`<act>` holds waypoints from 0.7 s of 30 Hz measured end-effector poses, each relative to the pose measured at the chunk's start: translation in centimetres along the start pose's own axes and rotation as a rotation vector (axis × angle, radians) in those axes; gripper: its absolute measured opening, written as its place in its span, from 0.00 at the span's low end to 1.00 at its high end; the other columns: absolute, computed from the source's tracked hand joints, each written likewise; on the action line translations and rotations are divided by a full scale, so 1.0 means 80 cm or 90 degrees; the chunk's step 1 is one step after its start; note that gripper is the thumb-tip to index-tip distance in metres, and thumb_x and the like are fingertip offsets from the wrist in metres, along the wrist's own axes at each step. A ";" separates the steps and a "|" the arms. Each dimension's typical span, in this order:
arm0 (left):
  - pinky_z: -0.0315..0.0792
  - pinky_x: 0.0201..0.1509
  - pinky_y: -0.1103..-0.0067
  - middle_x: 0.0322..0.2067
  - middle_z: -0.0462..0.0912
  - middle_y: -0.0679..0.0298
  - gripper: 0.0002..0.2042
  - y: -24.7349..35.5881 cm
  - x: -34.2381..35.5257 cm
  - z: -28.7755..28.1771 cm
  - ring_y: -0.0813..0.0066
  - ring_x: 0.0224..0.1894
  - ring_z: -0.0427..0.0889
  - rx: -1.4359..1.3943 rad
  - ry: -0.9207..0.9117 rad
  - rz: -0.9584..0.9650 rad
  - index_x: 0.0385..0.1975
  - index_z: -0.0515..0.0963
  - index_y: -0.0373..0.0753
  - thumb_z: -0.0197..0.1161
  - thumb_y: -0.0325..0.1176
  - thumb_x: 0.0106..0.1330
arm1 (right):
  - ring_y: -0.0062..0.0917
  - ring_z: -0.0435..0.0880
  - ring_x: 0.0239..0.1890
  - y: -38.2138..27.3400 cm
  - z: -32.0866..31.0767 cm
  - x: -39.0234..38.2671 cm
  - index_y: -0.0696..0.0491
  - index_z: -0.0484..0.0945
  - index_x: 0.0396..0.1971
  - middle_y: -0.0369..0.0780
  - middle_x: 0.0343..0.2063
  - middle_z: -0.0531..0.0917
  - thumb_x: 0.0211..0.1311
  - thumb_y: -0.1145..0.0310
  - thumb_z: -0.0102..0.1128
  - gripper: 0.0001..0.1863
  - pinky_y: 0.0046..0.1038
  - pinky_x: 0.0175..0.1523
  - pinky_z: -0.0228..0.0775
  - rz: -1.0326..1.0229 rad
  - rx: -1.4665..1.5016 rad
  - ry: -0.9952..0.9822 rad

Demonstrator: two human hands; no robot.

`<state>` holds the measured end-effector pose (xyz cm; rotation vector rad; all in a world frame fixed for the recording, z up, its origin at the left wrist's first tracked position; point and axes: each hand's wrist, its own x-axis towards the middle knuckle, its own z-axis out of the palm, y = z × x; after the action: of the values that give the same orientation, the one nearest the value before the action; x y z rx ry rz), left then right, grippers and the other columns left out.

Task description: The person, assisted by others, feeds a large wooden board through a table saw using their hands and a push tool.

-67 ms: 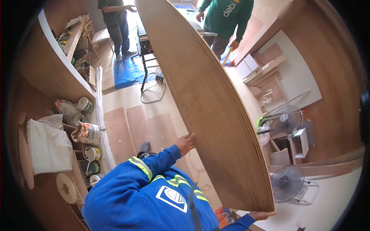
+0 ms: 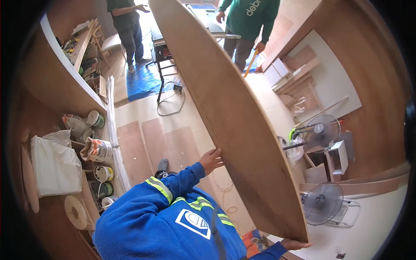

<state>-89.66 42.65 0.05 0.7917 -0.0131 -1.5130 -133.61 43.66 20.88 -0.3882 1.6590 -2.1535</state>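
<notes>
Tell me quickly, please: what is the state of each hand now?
Left hand: open, at the wooden board's long edge.
Right hand: open, against the board's near end.

Is wearing blue long-sleeved top (image 2: 130, 221) with yellow-edged reflective bands (image 2: 160, 189) and white emblem (image 2: 193, 224); is also wearing dark strap (image 2: 218, 237), grey footwear (image 2: 163, 164).

The board (image 2: 229, 95) goes from near me to far away. My left hand (image 2: 210, 160) is at its left edge, and my right hand (image 2: 295, 245) is at its near end. Far away, one person (image 2: 125, 26) is left of it and another person (image 2: 248, 21) is right. On my right, the near fan (image 2: 320, 198) stands before the far fan (image 2: 319, 128). Buckets (image 2: 104, 173) stand on my left.
</notes>
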 end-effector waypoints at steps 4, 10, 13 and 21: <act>0.62 0.66 0.59 0.61 0.67 0.58 0.37 -0.002 0.002 0.039 0.57 0.63 0.66 0.012 0.088 0.000 0.68 0.56 0.42 0.57 0.58 0.66 | 0.38 0.75 0.55 0.051 -0.167 0.214 0.62 0.70 0.57 0.49 0.54 0.75 0.64 0.34 0.43 0.42 0.38 0.57 0.68 -0.106 0.456 -1.009; 0.66 0.62 0.57 0.57 0.71 0.56 0.46 0.138 -0.071 0.105 0.55 0.60 0.71 -0.137 0.011 0.201 0.68 0.55 0.43 0.48 0.73 0.60 | 0.40 0.77 0.50 0.069 -0.216 0.185 0.60 0.73 0.51 0.49 0.49 0.78 0.62 0.34 0.46 0.40 0.39 0.53 0.70 -0.098 0.228 -0.170; 0.72 0.56 0.57 0.51 0.75 0.58 0.43 0.167 -0.094 0.134 0.57 0.53 0.77 -0.031 0.024 0.200 0.65 0.61 0.42 0.47 0.73 0.61 | 0.39 0.77 0.50 0.075 -0.228 0.180 0.60 0.73 0.52 0.48 0.50 0.77 0.62 0.35 0.46 0.40 0.39 0.54 0.69 -0.080 0.221 -0.131; 0.68 0.64 0.61 0.58 0.73 0.54 0.29 0.141 -0.156 0.187 0.58 0.58 0.75 0.078 0.052 0.192 0.61 0.66 0.36 0.49 0.55 0.72 | 0.38 0.76 0.52 0.072 -0.273 0.187 0.59 0.71 0.54 0.47 0.52 0.76 0.62 0.36 0.47 0.39 0.38 0.55 0.68 -0.051 0.230 -0.083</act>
<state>-88.25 45.32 22.37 0.9060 -0.1593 -1.2018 -155.80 54.08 9.36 -0.4806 1.1705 -2.3707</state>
